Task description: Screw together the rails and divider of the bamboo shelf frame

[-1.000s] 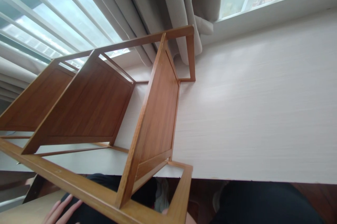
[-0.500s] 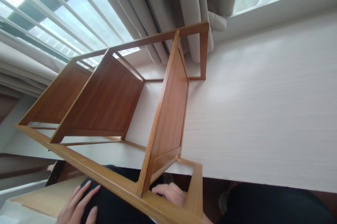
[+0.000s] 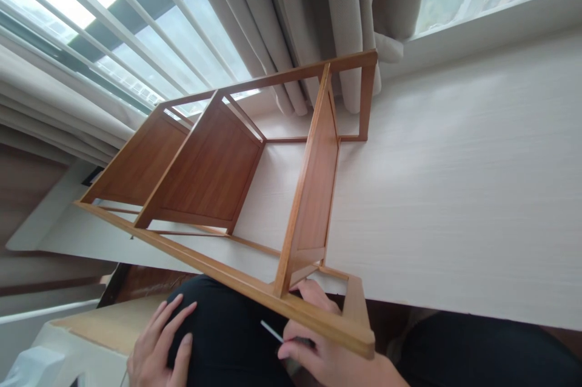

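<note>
A brown wooden shelf frame (image 3: 200,162) lies on its side on a white ledge, its several panels upright between long rails. My right hand (image 3: 327,347) is at the near rail's right end, with one finger reaching up behind the rail by the nearest panel. Between its thumb and a curled finger is a thin metal rod (image 3: 271,331), which looks like the arm of a hex key; its other end is hidden in the hand. My left hand (image 3: 161,344) rests on my dark-clothed knee, fingers spread, holding nothing.
The white ledge (image 3: 454,193) runs along the window and stretches right of the shelf frame. Grey curtains (image 3: 345,29) hang behind and touch the frame's far side. A pale box-like surface (image 3: 100,326) stands at lower left.
The view has shifted, so the frame appears farther right. My right hand now shows below the near rail with the metal rod visible. My left hand stays on the knee.
</note>
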Demonstrator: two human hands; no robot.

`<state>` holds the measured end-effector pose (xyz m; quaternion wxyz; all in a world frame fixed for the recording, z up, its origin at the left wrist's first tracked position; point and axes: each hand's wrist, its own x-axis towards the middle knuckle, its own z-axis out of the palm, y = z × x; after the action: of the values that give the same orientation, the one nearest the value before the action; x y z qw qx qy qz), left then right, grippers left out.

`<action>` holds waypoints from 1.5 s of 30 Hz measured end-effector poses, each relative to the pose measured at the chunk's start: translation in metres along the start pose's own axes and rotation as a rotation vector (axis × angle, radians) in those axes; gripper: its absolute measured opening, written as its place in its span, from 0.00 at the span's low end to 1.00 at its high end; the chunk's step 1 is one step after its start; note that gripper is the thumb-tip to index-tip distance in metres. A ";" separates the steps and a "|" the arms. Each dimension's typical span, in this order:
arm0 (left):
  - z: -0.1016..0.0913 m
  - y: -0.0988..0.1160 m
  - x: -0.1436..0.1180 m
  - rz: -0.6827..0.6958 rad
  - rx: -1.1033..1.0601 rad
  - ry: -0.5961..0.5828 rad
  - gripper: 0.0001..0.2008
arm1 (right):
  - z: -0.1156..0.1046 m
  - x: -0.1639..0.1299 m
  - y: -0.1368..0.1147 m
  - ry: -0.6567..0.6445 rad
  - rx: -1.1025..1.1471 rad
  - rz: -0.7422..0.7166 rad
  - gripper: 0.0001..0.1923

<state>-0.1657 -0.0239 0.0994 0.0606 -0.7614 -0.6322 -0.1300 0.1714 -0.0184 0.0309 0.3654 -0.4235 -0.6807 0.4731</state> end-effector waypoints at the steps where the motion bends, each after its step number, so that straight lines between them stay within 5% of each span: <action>1: 0.000 0.001 0.000 0.002 0.000 0.001 0.19 | -0.002 0.000 -0.003 0.006 0.000 0.021 0.14; 14: 0.000 0.000 -0.001 0.016 0.011 0.014 0.18 | -0.007 0.003 -0.012 -0.028 0.089 0.033 0.05; 29: 0.001 0.013 0.005 0.021 -0.011 0.017 0.17 | -0.015 0.002 -0.010 0.007 -0.018 -0.076 0.09; 39: -0.002 0.017 0.003 0.009 -0.005 0.034 0.17 | 0.007 -0.004 -0.015 -0.030 -0.078 -0.245 0.09; 45: -0.004 0.017 0.001 -0.007 0.010 0.039 0.18 | 0.006 -0.003 -0.016 0.032 -0.040 -0.160 0.05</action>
<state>-0.1490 -0.0276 0.1044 0.0763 -0.7563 -0.6342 -0.1417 0.1637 -0.0267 0.0441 0.4042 -0.3828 -0.7157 0.4217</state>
